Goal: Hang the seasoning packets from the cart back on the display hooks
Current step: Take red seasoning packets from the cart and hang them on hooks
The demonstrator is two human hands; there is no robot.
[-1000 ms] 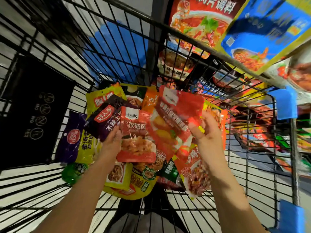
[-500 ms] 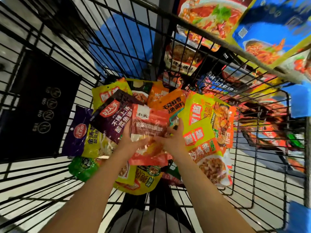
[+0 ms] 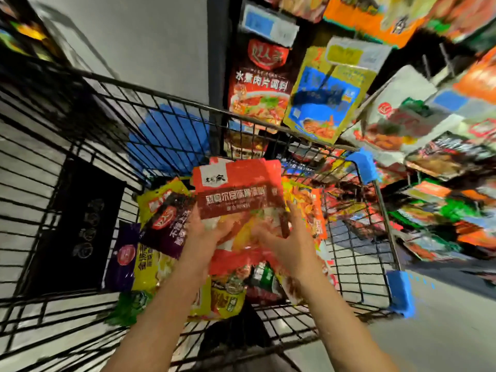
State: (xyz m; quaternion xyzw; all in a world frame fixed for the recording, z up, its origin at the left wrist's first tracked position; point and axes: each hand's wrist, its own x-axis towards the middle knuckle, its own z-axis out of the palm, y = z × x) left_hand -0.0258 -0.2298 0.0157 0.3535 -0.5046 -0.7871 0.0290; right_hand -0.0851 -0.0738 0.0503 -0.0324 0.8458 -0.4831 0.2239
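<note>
since the earlier frame both hands have lifted the red plastic seasoning packet (image 3: 237, 200) to frame centre, above the black wire cart (image 3: 112, 146). left hand (image 3: 200, 237) and right hand (image 3: 284, 242) grasp its lower edges. next, probably: raise its top hole onto a display hook, upper right, too blurred to pick out.

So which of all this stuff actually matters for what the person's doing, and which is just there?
Part of the job:
- red packet, held by left hand and right hand
- loose packets in the cart
- hanging display packets

Just there:
- blue corner bumpers
- black panel on the cart's side
</note>
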